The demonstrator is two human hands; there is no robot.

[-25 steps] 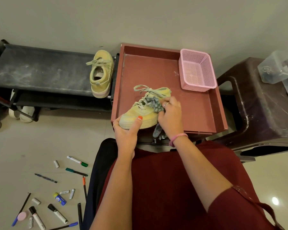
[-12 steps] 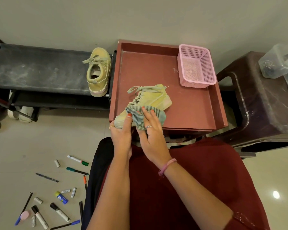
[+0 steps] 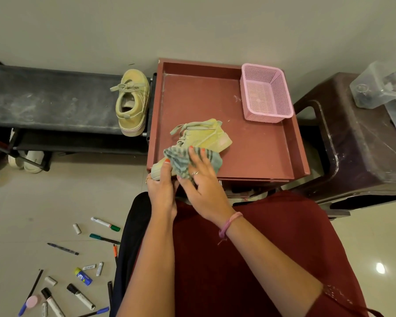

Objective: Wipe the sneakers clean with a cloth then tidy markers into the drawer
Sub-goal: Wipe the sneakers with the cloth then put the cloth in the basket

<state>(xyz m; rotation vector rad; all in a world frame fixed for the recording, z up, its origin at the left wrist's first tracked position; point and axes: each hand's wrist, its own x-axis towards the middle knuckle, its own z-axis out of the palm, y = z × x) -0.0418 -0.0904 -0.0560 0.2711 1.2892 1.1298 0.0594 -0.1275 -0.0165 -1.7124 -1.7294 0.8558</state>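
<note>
Wiping under way: at the front-left corner of the red tray (image 3: 256, 154), the person's left hand (image 3: 161, 191) grips the toe of a yellow sneaker (image 3: 204, 138), while the right hand (image 3: 202, 184), fingers spread flat, presses a striped cloth (image 3: 181, 162) on it. Second sneaker (image 3: 133, 104) waits on the black rack (image 3: 50, 101); markers (image 3: 78, 294) litter the floor. Next, likely, the remaining sides.

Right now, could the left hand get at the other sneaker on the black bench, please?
Probably yes: the second sneaker sits uncovered to the left, but the left hand grips the sneaker being wiped.
</note>
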